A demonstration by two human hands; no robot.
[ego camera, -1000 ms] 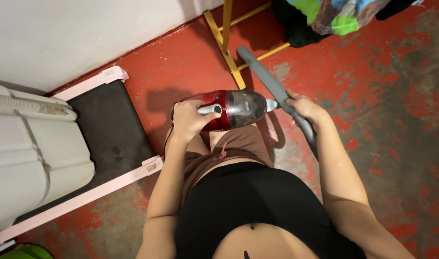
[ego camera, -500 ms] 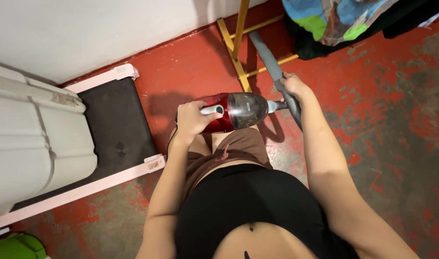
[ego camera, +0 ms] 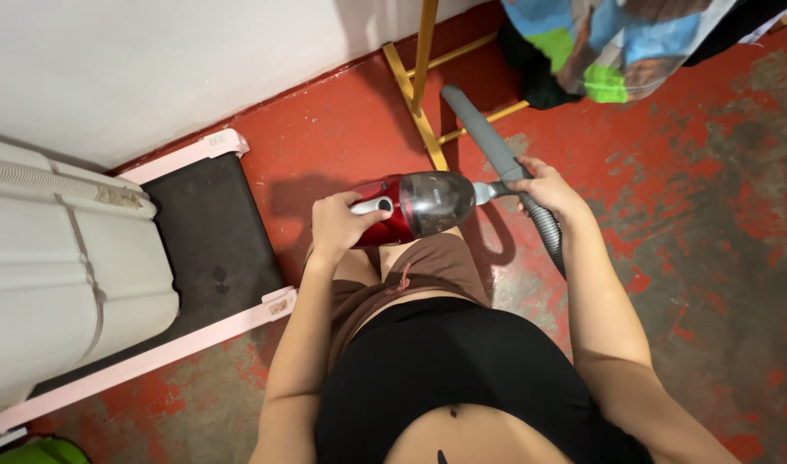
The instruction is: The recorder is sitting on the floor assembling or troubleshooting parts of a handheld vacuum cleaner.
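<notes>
Left hand (ego camera: 342, 225) clenched on the red handheld vacuum (ego camera: 406, 208) at frame centre; right hand (ego camera: 544, 187) grasping the grey hose (ego camera: 495, 148). Nozzle now swung up toward the yellow stand (ego camera: 421, 103) at upper centre, off the red floor (ego camera: 324, 146); suction aimed under the stand.

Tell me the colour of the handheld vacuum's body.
Red, with a smoky clear dust cup, on the handheld vacuum; head view shows it.
</notes>
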